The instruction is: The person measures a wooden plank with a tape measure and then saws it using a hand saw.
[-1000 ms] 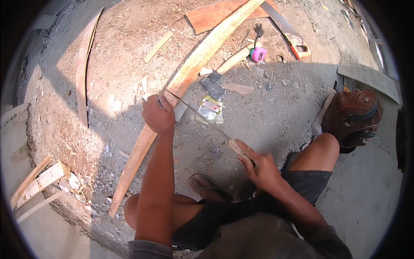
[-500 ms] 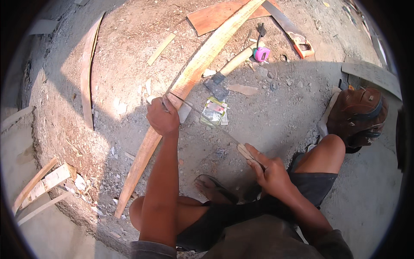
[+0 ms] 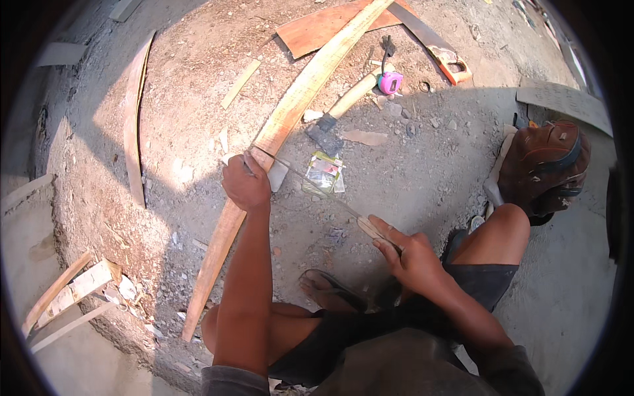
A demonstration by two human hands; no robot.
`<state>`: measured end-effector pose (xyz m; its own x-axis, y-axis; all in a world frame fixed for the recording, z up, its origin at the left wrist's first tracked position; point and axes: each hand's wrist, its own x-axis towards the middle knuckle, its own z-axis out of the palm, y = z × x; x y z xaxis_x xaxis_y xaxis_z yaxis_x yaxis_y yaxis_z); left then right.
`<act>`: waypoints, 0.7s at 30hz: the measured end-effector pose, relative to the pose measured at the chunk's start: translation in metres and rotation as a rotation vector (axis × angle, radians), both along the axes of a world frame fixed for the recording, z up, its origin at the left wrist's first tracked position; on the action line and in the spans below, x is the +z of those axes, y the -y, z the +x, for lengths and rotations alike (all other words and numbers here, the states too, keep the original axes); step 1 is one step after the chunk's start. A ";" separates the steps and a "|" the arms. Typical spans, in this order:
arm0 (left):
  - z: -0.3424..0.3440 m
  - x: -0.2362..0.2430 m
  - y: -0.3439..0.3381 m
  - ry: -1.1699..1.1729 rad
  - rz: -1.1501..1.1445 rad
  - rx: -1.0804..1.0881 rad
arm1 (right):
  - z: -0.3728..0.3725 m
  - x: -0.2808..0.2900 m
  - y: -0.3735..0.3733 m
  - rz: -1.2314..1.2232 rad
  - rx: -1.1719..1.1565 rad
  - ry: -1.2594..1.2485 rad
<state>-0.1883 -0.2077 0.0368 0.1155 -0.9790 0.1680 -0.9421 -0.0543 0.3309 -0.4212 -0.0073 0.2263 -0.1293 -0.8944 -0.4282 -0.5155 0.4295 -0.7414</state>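
Observation:
My left hand is closed around a long wooden plank that slants from the far right to the near left. Lying across the plank beside my left thumb is a thin-bladed tool, seen nearly edge-on, so its exact kind is unclear. The fingers of my right hand wrap round its pale wooden handle. Under the plank, by my left hand, a small pale flat piece shows. A clear and green package lies on the ground just beyond the blade.
Farther off are an axe-like tool with a pale handle, a pink tape measure, an orange-handled saw and a reddish board. A brown bag sits at right. Wood strips lie at left.
The whole view has shifted slightly. Both hands keep their holds, and the blade still lies across the plank, with only a small change in its angle.

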 end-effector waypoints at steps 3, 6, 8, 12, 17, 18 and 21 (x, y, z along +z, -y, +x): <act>-0.018 0.003 0.008 -0.003 -0.052 -0.025 | -0.022 0.009 0.008 0.106 0.030 -0.002; 0.007 -0.003 0.000 -0.021 -0.018 0.019 | -0.020 0.000 0.009 0.056 0.019 -0.108; 0.009 -0.003 0.001 -0.029 0.001 -0.007 | -0.020 0.001 0.006 -0.018 0.163 -0.065; -0.009 0.000 -0.017 -0.003 -0.048 -0.032 | -0.017 0.032 -0.003 0.138 0.142 -0.026; -0.012 0.000 -0.021 -0.057 -0.094 -0.048 | -0.025 0.018 -0.003 -0.001 0.089 -0.002; -0.007 0.000 -0.022 -0.047 -0.079 -0.043 | -0.033 0.007 -0.003 -0.088 0.021 0.095; -0.011 -0.004 -0.024 -0.027 -0.067 -0.021 | -0.089 -0.019 0.003 0.313 -0.103 0.414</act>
<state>-0.1998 -0.1837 0.0326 0.1003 -0.9678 0.2308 -0.9335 -0.0112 0.3585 -0.5097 -0.0100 0.2074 0.0265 -0.7069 -0.7068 -0.1499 0.6962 -0.7020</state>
